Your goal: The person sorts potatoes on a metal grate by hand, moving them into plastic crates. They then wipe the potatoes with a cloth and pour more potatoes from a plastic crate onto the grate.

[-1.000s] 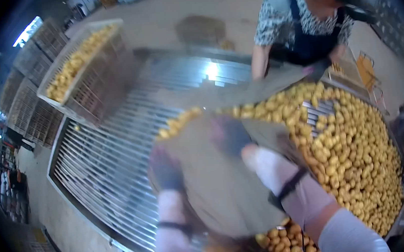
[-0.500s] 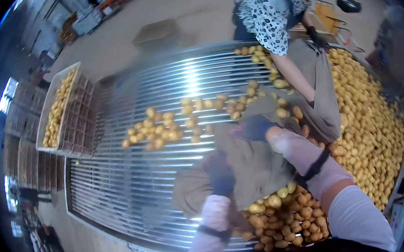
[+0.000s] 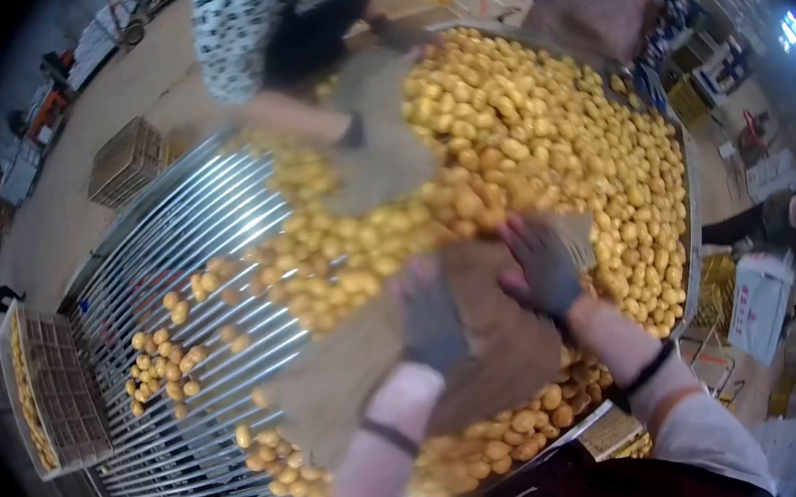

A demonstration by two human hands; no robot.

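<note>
A brown cloth (image 3: 364, 372) lies over part of a heap of yellow potatoes (image 3: 552, 130). My left hand (image 3: 432, 316), in a grey glove and slightly blurred, rests flat on the cloth with its fingers stretched forward. To its right, my right hand (image 3: 544, 268) wears a similar glove with pinkish fingertips; its fingers are spread on the cloth near its far edge. More potatoes (image 3: 497, 445) show along the cloth's near side. Across from me, a co-worker's hand (image 3: 351, 133) is at another greyish cloth (image 3: 381, 151), blurred by motion, also over potatoes.
Under the potatoes is a sloping rack of metal bars (image 3: 190, 493) with a raised frame. A crate (image 3: 67, 388) containing potatoes stands at its left end, another crate (image 3: 126, 163) on the floor beyond. A co-worker (image 3: 242, 29) leans over the far side. Boxes (image 3: 767, 302) stand at the right.
My view has swung right toward the large heap. Both my hands, bunched on the cloth before, now lie on it with fingers extended, farther over the potatoes. The co-worker's cloth has shifted too.
</note>
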